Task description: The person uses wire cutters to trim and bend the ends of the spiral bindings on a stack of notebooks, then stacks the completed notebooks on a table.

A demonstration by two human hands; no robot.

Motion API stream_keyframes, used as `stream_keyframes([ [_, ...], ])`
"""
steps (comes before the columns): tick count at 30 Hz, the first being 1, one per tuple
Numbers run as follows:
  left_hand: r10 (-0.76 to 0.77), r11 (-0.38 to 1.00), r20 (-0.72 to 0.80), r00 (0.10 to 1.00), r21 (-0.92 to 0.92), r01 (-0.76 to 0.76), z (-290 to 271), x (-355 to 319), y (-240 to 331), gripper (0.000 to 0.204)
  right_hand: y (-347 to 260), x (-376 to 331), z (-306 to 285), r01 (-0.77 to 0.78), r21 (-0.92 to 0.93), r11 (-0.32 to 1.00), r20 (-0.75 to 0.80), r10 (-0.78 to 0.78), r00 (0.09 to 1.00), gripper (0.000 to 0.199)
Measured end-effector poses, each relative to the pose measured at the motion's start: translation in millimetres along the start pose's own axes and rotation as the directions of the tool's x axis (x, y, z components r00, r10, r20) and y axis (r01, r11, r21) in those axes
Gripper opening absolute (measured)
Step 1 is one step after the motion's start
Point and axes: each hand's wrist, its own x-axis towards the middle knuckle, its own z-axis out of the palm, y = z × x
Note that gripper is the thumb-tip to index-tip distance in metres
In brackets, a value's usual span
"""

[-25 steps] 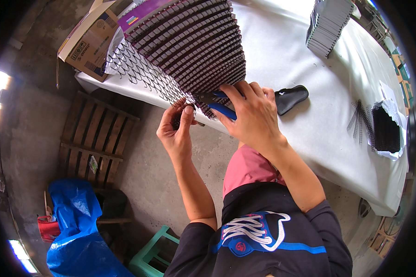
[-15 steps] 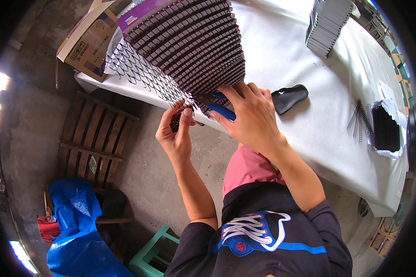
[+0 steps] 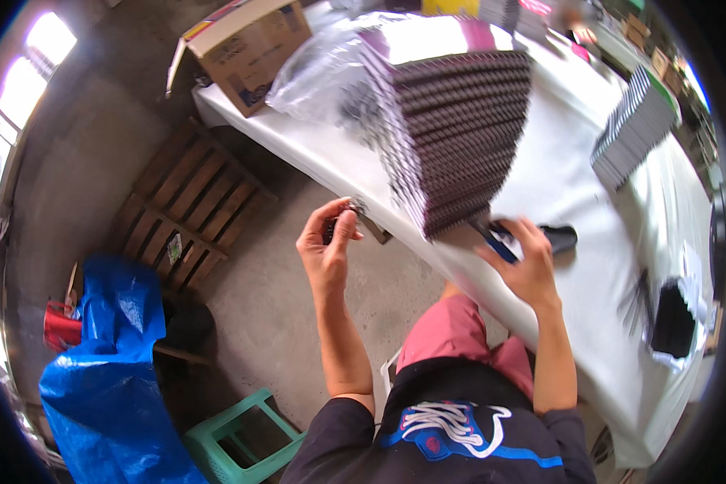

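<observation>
My left hand [image 3: 327,240] is off the table's near edge, its thumb and fingers pinched on a small bunch of dark wire bits [image 3: 331,230], partly hidden by the fingers. Blue-handled pliers [image 3: 498,244] are in my right hand [image 3: 527,264], their jaws close to the lower corner of a tall stack [image 3: 464,137] of wire-bound pads. Whether the jaws touch the stack I cannot tell. Black wire loops run in rows across the stack's face. Just beyond my right hand lies a black shoe-shaped piece [image 3: 563,239].
A cardboard box [image 3: 254,56] and a clear plastic bag [image 3: 319,81] stand behind the stack on the white-covered table [image 3: 569,161]. Another stack [image 3: 636,129] is at the far right, with a white-wrapped bundle of black wire combs [image 3: 673,319] nearer. A green stool [image 3: 246,440] and wooden pallet [image 3: 189,206] occupy the floor.
My hands have drawn apart: the left is away from the stack with the wire bits, while the right has shifted rightward with the pliers. The whole view has swung, too.
</observation>
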Motion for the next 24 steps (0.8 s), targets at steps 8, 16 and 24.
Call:
stream_keyframes([
  [8,0.04,0.998,-0.105,0.994,-0.046,-0.045,16.7,227.4,3.7,0.022,42.8,-68.1,-20.6,-0.108,-0.031,0.994,0.07,0.11,0.991,0.042],
  [16,-0.021,0.515,0.382,0.924,0.796,-0.318,61.0,337.1,-64.9,0.04,44.3,-65.4,-20.0,-0.018,-0.212,0.977,0.067,0.033,0.997,0.042],
  [24,-0.27,0.814,0.502,0.822,0.575,-0.084,52.4,331.1,-39.4,0.061,48.7,-65.6,-18.1,-0.053,-0.198,0.979,0.119,0.078,0.99,0.044],
])
